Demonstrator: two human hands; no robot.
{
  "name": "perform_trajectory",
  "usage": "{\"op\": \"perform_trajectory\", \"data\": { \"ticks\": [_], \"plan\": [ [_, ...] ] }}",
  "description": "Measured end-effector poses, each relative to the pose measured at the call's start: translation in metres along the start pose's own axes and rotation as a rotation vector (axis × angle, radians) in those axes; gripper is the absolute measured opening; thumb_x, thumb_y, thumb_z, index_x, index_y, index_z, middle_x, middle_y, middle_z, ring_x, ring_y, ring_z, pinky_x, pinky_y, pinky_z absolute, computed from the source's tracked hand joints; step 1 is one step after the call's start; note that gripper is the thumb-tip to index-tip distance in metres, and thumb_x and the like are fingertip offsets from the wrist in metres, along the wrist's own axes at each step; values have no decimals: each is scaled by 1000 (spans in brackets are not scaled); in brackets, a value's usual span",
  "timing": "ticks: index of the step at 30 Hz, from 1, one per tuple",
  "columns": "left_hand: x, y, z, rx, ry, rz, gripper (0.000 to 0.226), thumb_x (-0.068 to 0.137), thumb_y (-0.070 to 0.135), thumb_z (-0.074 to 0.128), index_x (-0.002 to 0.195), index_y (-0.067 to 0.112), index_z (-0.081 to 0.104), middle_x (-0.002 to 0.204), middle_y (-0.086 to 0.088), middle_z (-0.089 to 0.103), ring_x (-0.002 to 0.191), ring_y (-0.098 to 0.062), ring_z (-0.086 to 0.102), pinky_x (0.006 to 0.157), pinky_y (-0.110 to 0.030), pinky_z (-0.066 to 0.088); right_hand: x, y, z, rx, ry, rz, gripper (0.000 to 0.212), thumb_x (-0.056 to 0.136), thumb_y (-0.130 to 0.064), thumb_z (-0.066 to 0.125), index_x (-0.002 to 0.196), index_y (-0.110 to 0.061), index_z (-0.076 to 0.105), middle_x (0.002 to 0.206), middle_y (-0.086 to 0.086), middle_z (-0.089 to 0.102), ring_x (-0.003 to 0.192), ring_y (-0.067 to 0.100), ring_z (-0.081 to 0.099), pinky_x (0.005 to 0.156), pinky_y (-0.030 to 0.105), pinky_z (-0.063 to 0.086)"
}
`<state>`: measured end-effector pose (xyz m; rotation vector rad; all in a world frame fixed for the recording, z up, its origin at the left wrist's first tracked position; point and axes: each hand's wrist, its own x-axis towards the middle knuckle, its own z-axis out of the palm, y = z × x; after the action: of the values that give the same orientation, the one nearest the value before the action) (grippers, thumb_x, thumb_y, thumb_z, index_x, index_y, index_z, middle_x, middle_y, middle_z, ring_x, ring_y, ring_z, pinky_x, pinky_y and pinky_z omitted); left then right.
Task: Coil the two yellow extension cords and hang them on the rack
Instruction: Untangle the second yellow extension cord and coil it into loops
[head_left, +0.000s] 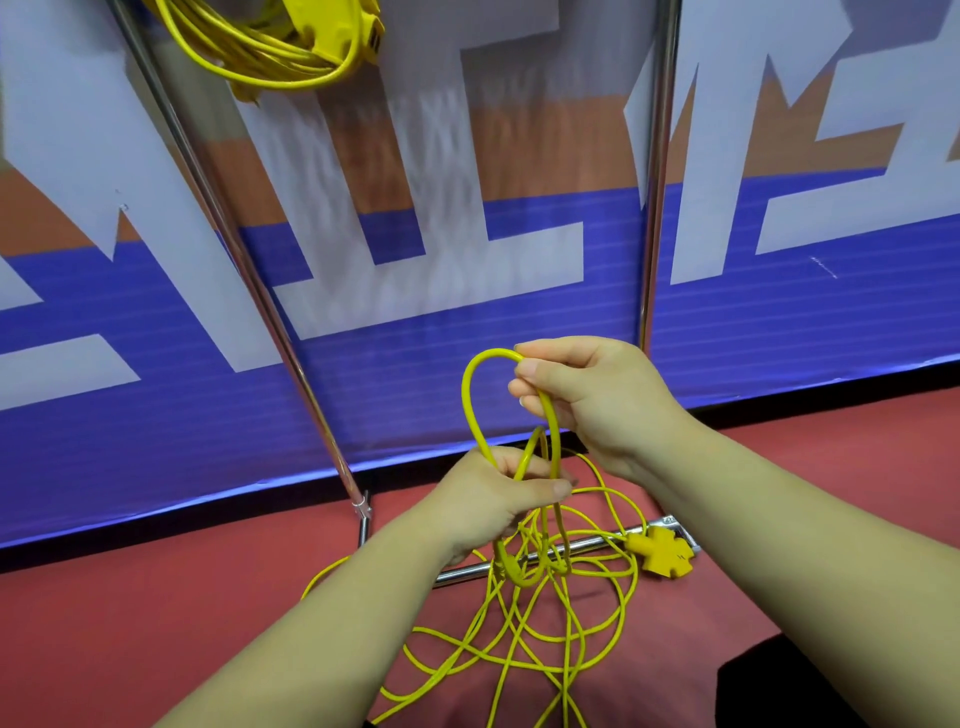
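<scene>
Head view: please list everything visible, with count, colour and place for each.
Coiled cord: one, yellow, hanging at top left by the rack.
Loose cord: one, yellow, loops in both hands, the rest tangled on the floor.
Socket block: one, yellow, on the floor at the loose cord's end.
Rack: one, chrome, two uprights and a base bar in view.
Banner: one, blue, orange and white, behind the rack.
Floor: red.
Dark shape: one, black, bottom right; unidentifiable.
Left hand: grips gathered loops.
Right hand: pinches the top loop.

Bright, even light (wide-angle edge bending)
</scene>
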<state>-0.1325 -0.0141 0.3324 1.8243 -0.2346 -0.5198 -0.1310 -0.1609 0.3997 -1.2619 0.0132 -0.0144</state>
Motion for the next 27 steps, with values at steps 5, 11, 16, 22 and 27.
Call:
{"op": "perform_trajectory", "data": {
  "ticks": [5, 11, 16, 22, 27],
  "plan": [
    [1, 3, -6, 54, 31, 7, 36, 72, 47, 81, 93, 18, 79, 55, -2, 37, 53, -21, 27, 55, -34, 24, 5, 1, -6, -40, -1, -50, 14, 90, -4, 68, 102, -9, 73, 86, 9, 76, 82, 19, 76, 68, 24, 58],
    [-12, 20, -31, -104, 59, 83, 15, 80, 31, 79, 87, 18, 81, 55, -1, 31, 49, -13, 25, 50, -26, 21, 9, 5, -23, -133, -83, -73, 13, 94, -18, 65, 104, -18, 74, 103, 7, 76, 96, 17, 74, 82, 26, 58],
    [-30, 40, -61, -433, 139, 187, 10, 82, 21, 73, 79, 14, 79, 60, 1, 45, 41, -4, 24, 39, -16, 22, 10, 30, -34, -307, -270, 11, 18, 86, -1, 72, 92, -14, 62, 100, 12, 74, 90, 16, 68, 84, 28, 52],
    [-46, 54, -77, -613, 193, 272, 20, 83, 23, 60, 74, 17, 78, 66, 1, 53, 38, -1, 25, 39, -14, 21, 12, 68, -28, -613, -496, 94, 28, 81, 3, 77, 87, -15, 56, 94, 1, 70, 84, 13, 66, 80, 33, 53],
    [-54, 54, -97, -715, 242, 303, 22, 86, 24, 59, 76, 17, 77, 67, 1, 53, 38, -1, 26, 38, -14, 23, 15, 87, -15, -695, -510, 65, 27, 83, 7, 71, 79, -14, 56, 92, 3, 76, 92, 14, 72, 77, 32, 55]
  ]
}}
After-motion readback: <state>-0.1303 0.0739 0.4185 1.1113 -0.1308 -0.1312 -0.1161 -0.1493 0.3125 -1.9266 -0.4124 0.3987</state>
